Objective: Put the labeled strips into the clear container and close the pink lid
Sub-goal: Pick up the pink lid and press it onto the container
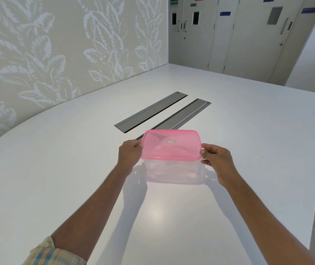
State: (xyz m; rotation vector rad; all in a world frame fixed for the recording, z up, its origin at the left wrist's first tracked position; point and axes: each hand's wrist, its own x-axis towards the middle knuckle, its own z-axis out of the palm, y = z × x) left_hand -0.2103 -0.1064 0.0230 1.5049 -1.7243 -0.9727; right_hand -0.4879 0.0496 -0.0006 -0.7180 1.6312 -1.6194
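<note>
A clear container (172, 172) stands on the white table in front of me, with the pink lid (171, 145) lying on top of it. My left hand (130, 154) grips the lid's left edge with thumb and fingers. On the opposite side, my right hand (216, 157) pinches the lid's right edge. Faint dark writing shows through the container's front wall, just under the lid. The strips themselves cannot be made out through the plastic.
Two long grey metal cable hatches (151, 111) (187, 115) are set into the white table (76, 169) just behind the container. A leaf-patterned wall runs along the left. Grey doors stand at the far end.
</note>
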